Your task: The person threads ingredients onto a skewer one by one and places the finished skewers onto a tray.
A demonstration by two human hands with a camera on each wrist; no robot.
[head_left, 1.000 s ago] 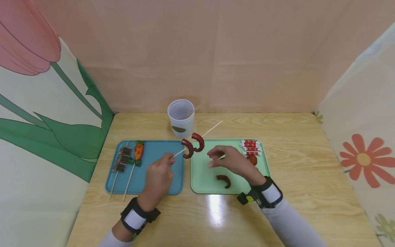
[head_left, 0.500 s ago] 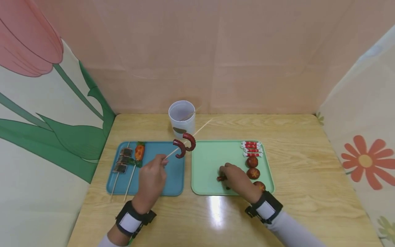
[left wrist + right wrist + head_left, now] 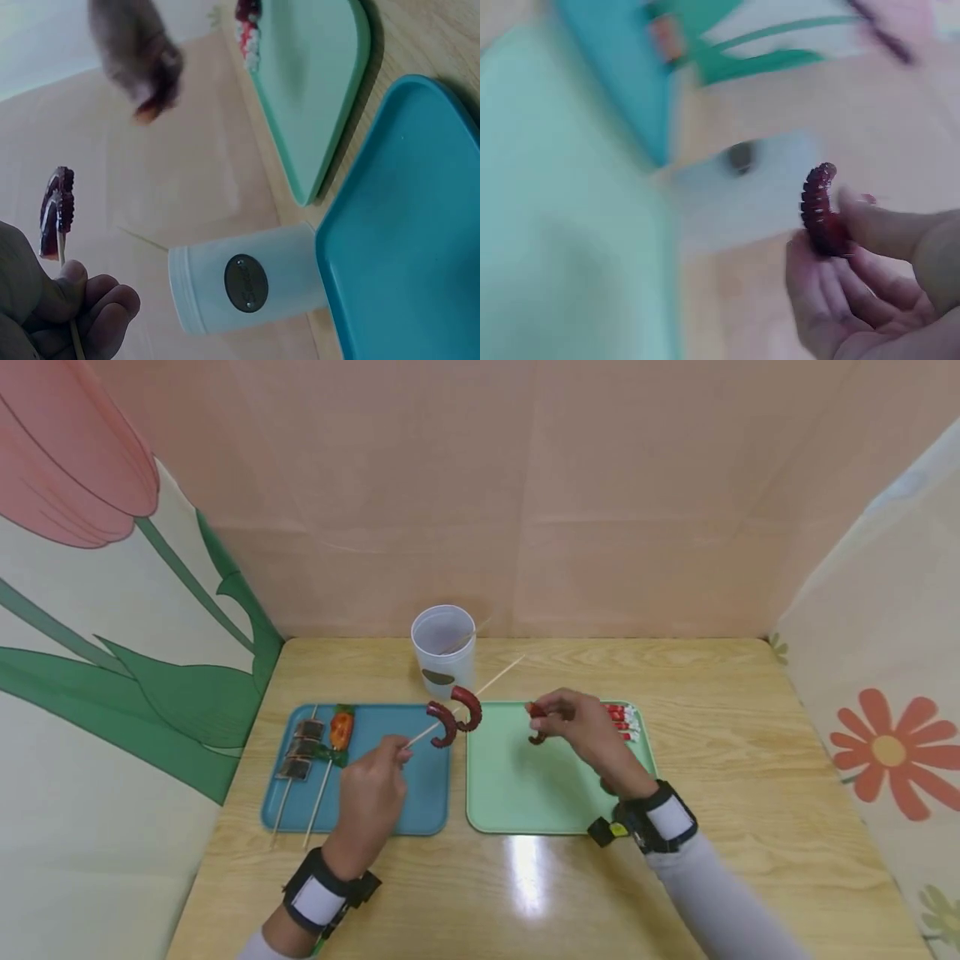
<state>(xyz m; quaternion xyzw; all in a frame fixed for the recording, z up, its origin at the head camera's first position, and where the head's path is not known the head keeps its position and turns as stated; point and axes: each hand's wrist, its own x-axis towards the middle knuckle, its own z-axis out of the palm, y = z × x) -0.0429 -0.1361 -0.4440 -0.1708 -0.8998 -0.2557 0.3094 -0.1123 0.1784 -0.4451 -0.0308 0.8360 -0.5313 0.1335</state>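
Observation:
My left hand (image 3: pixel 370 793) grips a thin wooden skewer (image 3: pixel 501 674) near its lower end, the tip slanting up to the right. Two curled dark-red tentacle pieces (image 3: pixel 467 708) are threaded on it side by side. Above the green tray (image 3: pixel 525 806), my right hand (image 3: pixel 588 731) pinches a third curled tentacle piece (image 3: pixel 823 214) between thumb and fingers. In the right wrist view its ridged, curved end sticks up past the thumb. The held piece is apart from the skewer's tip, to its right.
The blue tray (image 3: pixel 397 818) at left bears a skewer of dark rolled pieces (image 3: pixel 297 749) and one with an orange pepper-like piece (image 3: pixel 341 730). Behind the trays stands a white cup (image 3: pixel 444 647) with a stick inside. Red-and-white sticks (image 3: pixel 624 721) lie on the green tray, partly behind my right hand.
My right hand went down to the green tray, took hold of the tentacle piece and lifted it up and away. My left hand shifted slightly left with the skewer.

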